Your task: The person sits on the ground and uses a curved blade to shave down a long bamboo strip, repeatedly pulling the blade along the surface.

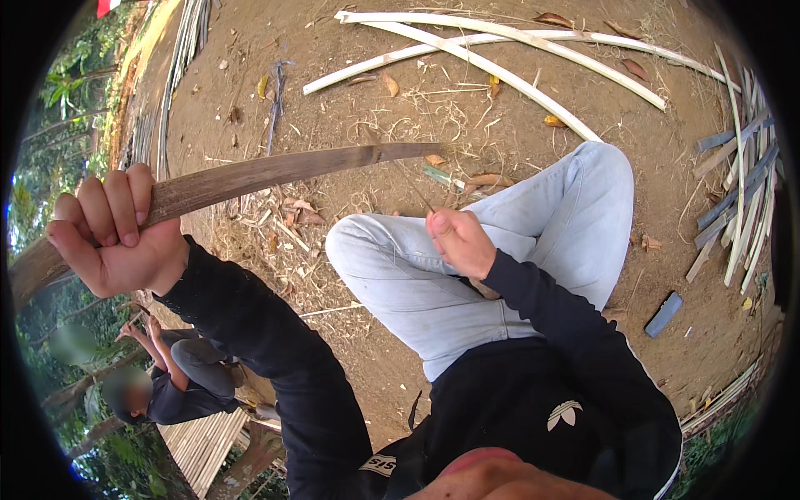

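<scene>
My left hand [117, 225] is wrapped round a long brown bamboo strip [267, 175], raised at the left. The strip slants across to the right, its narrower end over the ground beyond my knees. In front of my lap, my right hand [461, 242] is closed on a knife [414, 190], whose thin blade shows nearly edge-on. The blade points up and left to the strip's underside near its far end; whether it touches cannot be told. Most of the handle is hidden by my fist and sleeve.
Pale peeled strips [500, 62] lie crossed on the soil ahead. A pile of slats [742, 183] is at the right, near a dark grey block [663, 314]. Shavings [283, 217] litter the ground. Another person [187, 367] crouches at the lower left beside a slatted bamboo platform [200, 446].
</scene>
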Available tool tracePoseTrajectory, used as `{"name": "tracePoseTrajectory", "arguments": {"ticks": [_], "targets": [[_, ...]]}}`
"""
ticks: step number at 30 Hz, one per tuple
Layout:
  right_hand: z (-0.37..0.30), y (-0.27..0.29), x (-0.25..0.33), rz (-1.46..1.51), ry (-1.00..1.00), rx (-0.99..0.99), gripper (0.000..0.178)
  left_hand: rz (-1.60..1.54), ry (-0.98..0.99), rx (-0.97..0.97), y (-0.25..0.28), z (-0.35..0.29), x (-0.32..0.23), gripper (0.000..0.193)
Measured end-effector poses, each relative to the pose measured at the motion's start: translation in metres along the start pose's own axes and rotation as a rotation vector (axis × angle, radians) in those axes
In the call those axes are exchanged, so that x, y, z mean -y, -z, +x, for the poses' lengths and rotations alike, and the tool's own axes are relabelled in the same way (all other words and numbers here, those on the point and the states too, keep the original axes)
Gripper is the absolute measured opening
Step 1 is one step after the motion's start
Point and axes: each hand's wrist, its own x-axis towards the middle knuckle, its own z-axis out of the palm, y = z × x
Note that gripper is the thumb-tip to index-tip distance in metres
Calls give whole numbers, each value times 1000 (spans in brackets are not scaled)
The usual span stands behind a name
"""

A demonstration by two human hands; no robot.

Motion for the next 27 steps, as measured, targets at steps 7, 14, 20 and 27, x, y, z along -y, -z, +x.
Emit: {"name": "tracePoseTrajectory", "arguments": {"ticks": [7, 14, 20, 27], "targets": [[31, -1, -7, 237, -110, 17, 53, 88, -15, -93, -1, 5, 1, 36], [28, -1, 1, 146, 15, 89, 55, 75, -32, -71, -7, -3, -1, 39], [32, 13, -8, -46, 50, 2, 60, 77, -21, -21, -10, -13, -4, 39], [32, 16, -8, -93, 83, 62, 61, 60, -25, -54, -12, -14, -7, 38]]}}
